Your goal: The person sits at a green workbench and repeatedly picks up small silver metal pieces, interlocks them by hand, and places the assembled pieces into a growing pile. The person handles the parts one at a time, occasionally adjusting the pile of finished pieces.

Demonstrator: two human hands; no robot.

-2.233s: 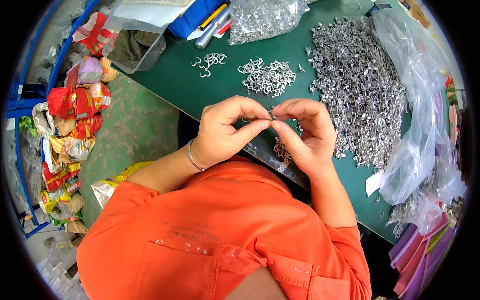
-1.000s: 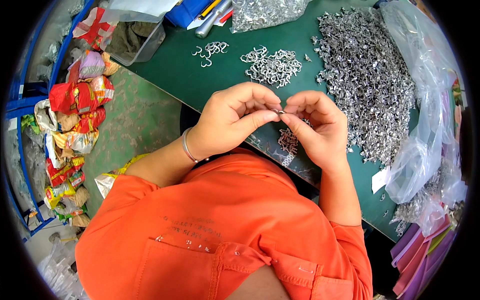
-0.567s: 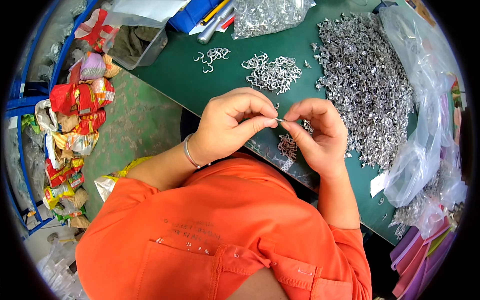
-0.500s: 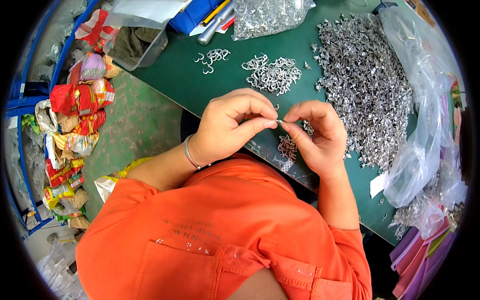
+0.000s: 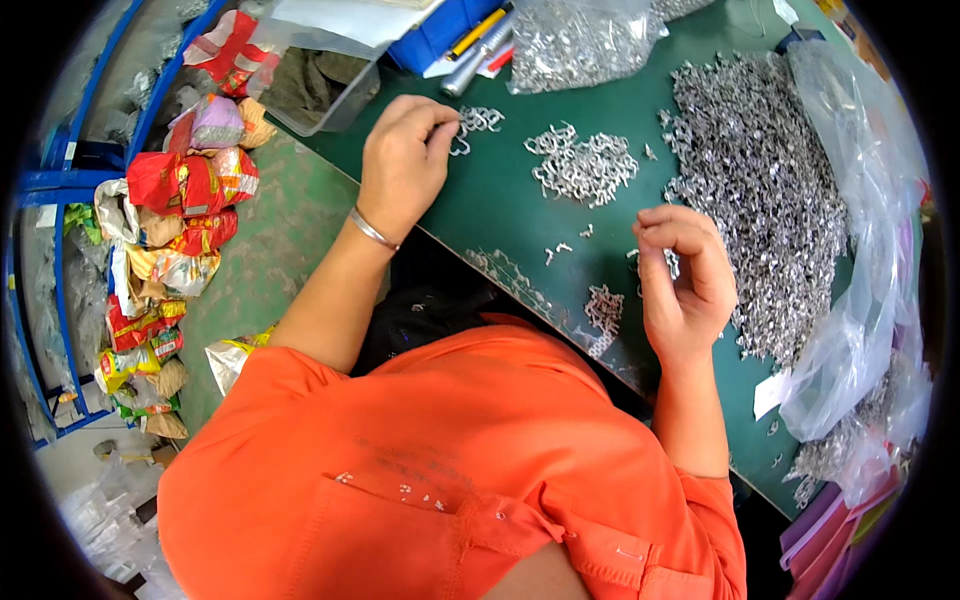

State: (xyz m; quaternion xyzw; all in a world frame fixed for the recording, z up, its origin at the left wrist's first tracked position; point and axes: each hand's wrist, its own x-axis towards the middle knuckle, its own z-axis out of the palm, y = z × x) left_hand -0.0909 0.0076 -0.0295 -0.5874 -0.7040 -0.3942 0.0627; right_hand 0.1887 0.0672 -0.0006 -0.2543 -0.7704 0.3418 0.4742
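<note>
My left hand has its thumb and fingertips drawn together at the edge of a small group of curved silvery metal pieces. Whether a piece is between those fingertips is too small to tell. My right hand is raised over the table's near side, thumb and forefinger tips together and the other fingers curled. Anything in that pinch is hidden. Behind its fingers some small pale metal pieces show through. Between my hands lie a larger pile of curved metal pieces and a small copper-toned pile.
A wide heap of small silvery metal parts covers the table's right side, beside a clear plastic bag. At the back are a filled clear bag, a screwdriver-like tool and a plastic bin. Bright wrappers line the left.
My hands have come apart from the small metal piece they both pinched. The left has reached away to the far-left small group; the right has moved slightly right. The view has shifted slightly.
</note>
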